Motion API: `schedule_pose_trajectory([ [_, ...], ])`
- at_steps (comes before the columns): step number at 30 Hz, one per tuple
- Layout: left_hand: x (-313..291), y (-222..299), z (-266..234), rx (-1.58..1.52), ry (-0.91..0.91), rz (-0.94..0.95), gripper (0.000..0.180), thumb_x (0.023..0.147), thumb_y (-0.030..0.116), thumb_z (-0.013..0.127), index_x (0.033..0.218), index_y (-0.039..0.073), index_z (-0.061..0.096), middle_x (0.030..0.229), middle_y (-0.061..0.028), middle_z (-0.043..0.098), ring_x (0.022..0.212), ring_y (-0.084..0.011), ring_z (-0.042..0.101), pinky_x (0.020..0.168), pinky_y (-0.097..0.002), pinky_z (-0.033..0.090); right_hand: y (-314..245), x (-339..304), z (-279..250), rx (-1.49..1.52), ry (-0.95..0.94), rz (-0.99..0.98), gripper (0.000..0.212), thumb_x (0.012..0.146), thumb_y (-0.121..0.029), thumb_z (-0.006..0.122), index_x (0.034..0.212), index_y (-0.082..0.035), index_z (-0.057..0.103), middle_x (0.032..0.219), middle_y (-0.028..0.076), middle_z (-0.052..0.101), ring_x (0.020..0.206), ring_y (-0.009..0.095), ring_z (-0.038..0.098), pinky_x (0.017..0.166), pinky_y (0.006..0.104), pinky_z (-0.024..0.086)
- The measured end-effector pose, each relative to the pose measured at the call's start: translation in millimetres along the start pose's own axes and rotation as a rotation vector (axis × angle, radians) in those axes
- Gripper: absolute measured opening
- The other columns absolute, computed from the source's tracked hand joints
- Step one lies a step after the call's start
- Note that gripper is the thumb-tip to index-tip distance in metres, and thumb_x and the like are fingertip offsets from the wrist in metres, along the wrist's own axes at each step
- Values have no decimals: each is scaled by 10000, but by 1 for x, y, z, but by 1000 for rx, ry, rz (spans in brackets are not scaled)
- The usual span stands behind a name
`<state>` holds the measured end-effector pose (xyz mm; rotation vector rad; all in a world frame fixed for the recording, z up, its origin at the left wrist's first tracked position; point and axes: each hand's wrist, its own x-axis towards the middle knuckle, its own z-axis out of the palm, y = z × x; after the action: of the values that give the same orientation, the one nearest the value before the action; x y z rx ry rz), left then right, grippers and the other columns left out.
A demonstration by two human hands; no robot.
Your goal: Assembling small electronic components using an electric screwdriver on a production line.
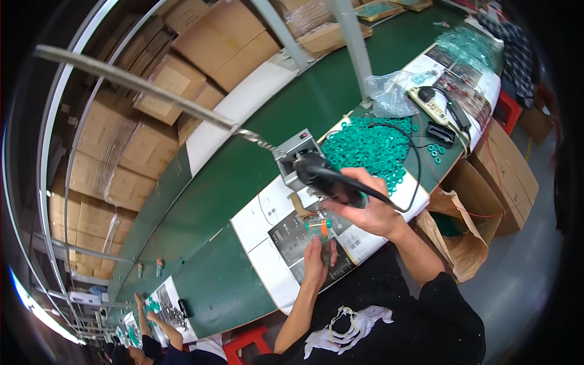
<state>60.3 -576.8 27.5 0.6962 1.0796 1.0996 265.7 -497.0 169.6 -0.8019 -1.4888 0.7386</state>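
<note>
My right hand (pixel 378 213) is wrapped round a black corded power tool (pixel 325 176), whose exact kind I cannot make out. The tool's far end is beside a grey metal box (pixel 295 152) with a red switch. Lower down, my left hand (pixel 316 263) grips a small clear plastic piece (pixel 317 232) with a green ring at its top and something orange in it. Just beyond that piece, a tan strip (pixel 298 205) stands by the box. A large heap of green rings (pixel 368 149) lies right of the box.
Printed sheets (pixel 255 243) cover part of the green bench (pixel 213 267). A power strip (pixel 429 106) and plastic bag (pixel 389 94) are at the right. A ribbed metal hose (pixel 140 88) crosses the upper left. An open carton (pixel 453 243) stands below. Other people work at both ends.
</note>
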Motion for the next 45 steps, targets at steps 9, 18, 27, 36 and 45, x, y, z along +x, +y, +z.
schedule_pose_trajectory([
  [9,15,68,-93,159,149,162,327,1052,206,569,1342,65,518,1012,-79,643,798,-142,613,658,-286,511,17,-3,11,3,-57,132,406,763,-6,863,1094,-24,628,868,0,688,729,62,572,695,226,463],
  [18,187,209,-353,1383,720,736,760,739,-85,539,1456,168,519,1394,-170,555,1292,-386,529,1022,-529,442,21,-10,36,69,-33,140,458,745,36,859,1126,-34,614,895,2,660,742,79,578,675,232,462],
  [27,167,115,-229,821,616,1030,206,864,-30,635,1049,14,715,1027,-167,714,993,-320,690,882,-384,543,25,17,75,183,84,127,348,887,43,706,1198,14,552,912,51,646,750,126,622,718,256,505],
  [36,-72,176,-13,-48,-632,887,248,973,206,631,1048,-17,707,1109,-163,709,1020,-315,680,919,-394,524,-22,73,186,436,-218,-75,377,944,-45,639,1280,59,503,767,52,570,557,120,542,611,249,475],
  [45,-35,151,-2,-520,-467,969,560,1031,368,565,1311,-115,601,1321,-316,602,1230,-428,576,1070,-541,411,10,78,209,586,-200,81,405,941,-198,712,1200,27,498,744,53,528,572,114,485,560,235,421],
])
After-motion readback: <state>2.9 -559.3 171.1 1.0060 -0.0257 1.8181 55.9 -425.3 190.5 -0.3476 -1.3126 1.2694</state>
